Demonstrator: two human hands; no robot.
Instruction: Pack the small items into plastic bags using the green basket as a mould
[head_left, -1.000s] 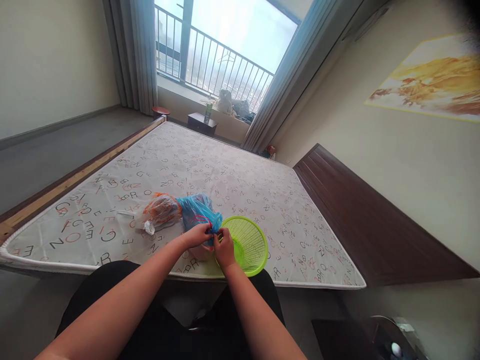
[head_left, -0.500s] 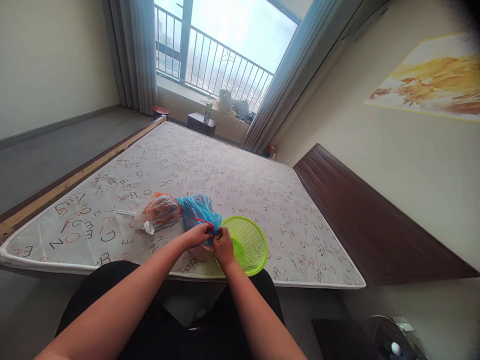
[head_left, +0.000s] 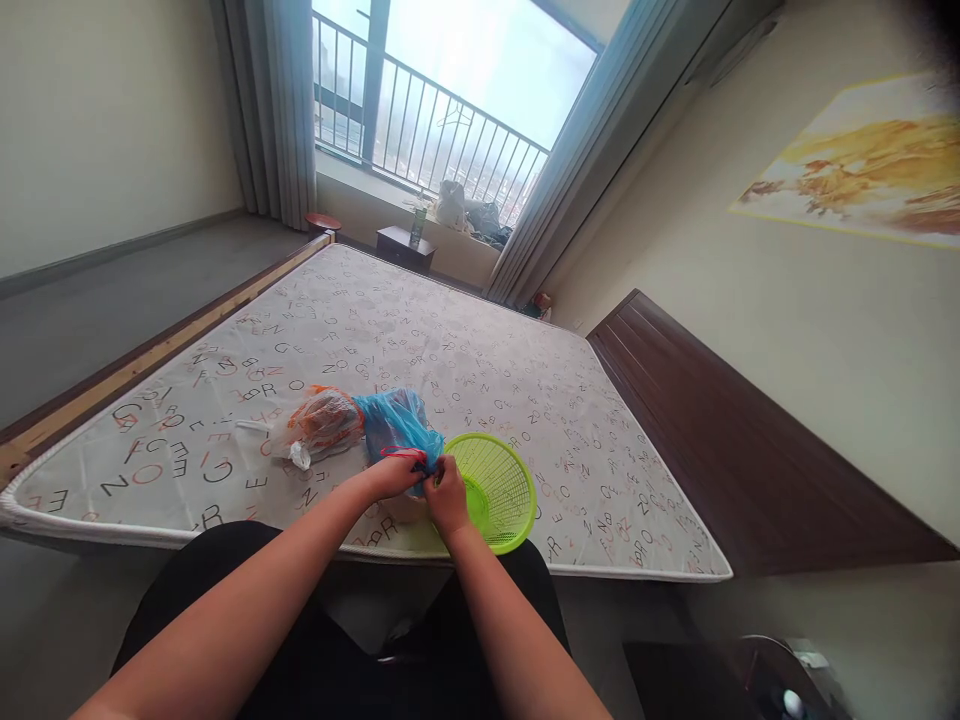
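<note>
A blue plastic bag (head_left: 394, 415) lies on the mattress (head_left: 465, 370), its gathered end between my two hands. My left hand (head_left: 399, 474) pinches that end, with a thin red loop (head_left: 405, 453) showing just above its fingers. Close beside it, my right hand (head_left: 448, 495) is closed on the same gathered plastic; its fingertips are partly hidden. A green plastic basket (head_left: 510, 500) leans open-side up right behind my right hand. To the left of the blue bag, touching it, sits a clear plastic bag (head_left: 322, 425) with orange markings and contents I cannot make out.
A dark wooden headboard (head_left: 735, 440) borders the bed on the right, a wooden rail (head_left: 150, 358) on the left. Beyond the bed stand a small dark nightstand (head_left: 405, 248) with a green can (head_left: 418, 227) and a red stool (head_left: 322, 222). Dark furniture (head_left: 690, 680) is at lower right.
My hands stay at the bag's gathered end with small finger movements. The red loop has shifted slightly left and down, lying nearer my left hand.
</note>
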